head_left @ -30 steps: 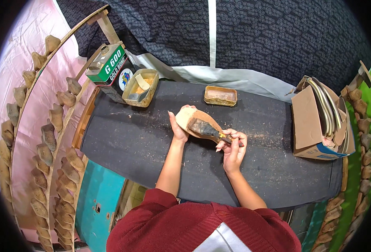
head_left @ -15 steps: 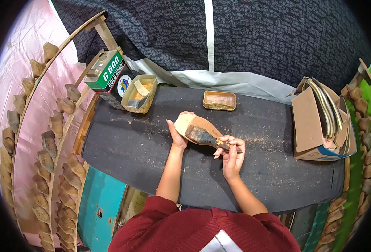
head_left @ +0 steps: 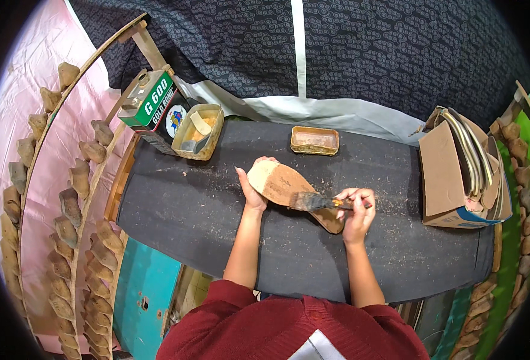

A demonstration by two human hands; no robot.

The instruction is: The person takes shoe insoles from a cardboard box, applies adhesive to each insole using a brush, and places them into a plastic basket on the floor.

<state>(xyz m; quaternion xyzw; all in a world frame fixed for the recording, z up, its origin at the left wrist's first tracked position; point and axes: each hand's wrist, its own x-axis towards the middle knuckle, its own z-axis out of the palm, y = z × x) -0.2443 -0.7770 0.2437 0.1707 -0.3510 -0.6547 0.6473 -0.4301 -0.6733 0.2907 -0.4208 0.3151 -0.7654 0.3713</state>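
A tan shoe insole [head_left: 281, 181], paler at its wide toe end, is held above the table by my left hand [head_left: 252, 191], whose thumb lies along its left edge while the other fingers go underneath. Its narrow heel end slants down to the right. My right hand [head_left: 356, 215] is closed round the handle of a flat brush [head_left: 308, 201] with dark, caked bristles. The bristles lie across the middle of the insole. The fingers of my left hand under the insole are mostly hidden.
A dark cloth-covered table [head_left: 217, 210] carries scattered crumbs. At the back left stand a metal can [head_left: 157, 111] and a tub [head_left: 214, 138] holding a scraper. A shallow tray [head_left: 314, 141] sits at the back, a cardboard box [head_left: 448, 174] of soles at right. Shoe-last racks [head_left: 72, 252] flank the table.
The brush has moved right along the insole from near the toe end to its middle, and my right hand has gone right with it. My left hand has barely shifted.
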